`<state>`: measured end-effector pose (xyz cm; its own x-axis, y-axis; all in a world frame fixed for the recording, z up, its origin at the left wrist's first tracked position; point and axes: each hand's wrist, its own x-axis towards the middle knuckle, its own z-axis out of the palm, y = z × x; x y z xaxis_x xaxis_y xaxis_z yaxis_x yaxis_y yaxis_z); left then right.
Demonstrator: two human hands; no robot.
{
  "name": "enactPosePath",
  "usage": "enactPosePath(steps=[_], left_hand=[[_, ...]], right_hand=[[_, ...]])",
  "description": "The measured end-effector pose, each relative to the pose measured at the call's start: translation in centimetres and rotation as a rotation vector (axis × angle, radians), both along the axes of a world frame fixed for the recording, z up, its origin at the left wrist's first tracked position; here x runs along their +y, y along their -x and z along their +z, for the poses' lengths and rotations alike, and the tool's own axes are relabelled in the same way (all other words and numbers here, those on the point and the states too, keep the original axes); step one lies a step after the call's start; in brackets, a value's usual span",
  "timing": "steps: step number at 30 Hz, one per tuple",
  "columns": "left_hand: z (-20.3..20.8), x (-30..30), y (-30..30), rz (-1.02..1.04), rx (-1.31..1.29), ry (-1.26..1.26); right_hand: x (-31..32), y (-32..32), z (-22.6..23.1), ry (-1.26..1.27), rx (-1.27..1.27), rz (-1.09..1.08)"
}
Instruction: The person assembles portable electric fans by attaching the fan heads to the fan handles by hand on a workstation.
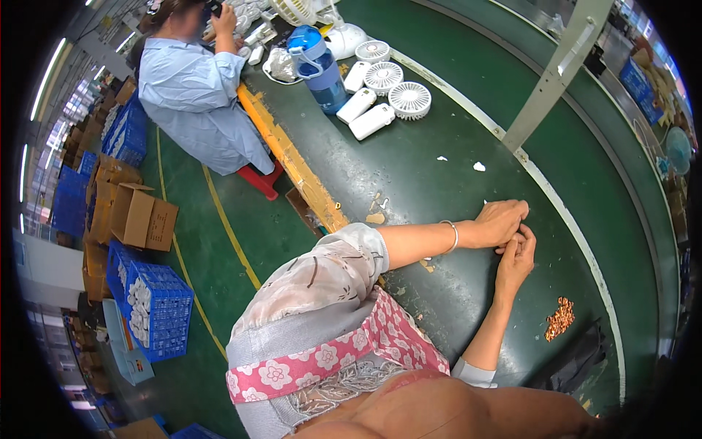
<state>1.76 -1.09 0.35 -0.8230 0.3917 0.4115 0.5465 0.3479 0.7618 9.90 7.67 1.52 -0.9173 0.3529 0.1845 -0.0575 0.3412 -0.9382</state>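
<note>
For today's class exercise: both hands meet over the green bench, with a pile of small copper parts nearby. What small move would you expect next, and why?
Probably the right hand reaches to the copper pile for another piece: both hands, left hand included, pinch something too small to identify, and the pile lies just beside the right wrist.

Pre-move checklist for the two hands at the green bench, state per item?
1. Left hand and right hand meet over the green bench: ok.
2. A part pinched between the fingertips: cannot tell, too small to see.
3. Pile of small copper-coloured parts lies on the bench beside the right forearm: ok.
4. Bench under the hands free of the white handheld fans, which lie farther along: ok.
5. Co-worker's hands stay at their own spot, apart from this pair: ok.
6. Scraps litter the bench near the left forearm: not ok.
</note>
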Motion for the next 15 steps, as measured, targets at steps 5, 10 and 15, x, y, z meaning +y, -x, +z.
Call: enactPosePath(steps=[5,10,15], left_hand=[[0.43,0.38,-0.23,-0.029,-0.072,0.069],[0.18,0.09,-0.47,-0.020,-0.104,0.047],[-0.33,-0.25,-0.37,0.015,-0.071,0.039]], right_hand=[[0.35,-0.30,-0.44,0.001,0.011,-0.011],[0.32,-0.25,-0.37,-0.024,-0.003,0.015],[-0.13,-0.28,-0.44,-0.048,0.003,0.010]])
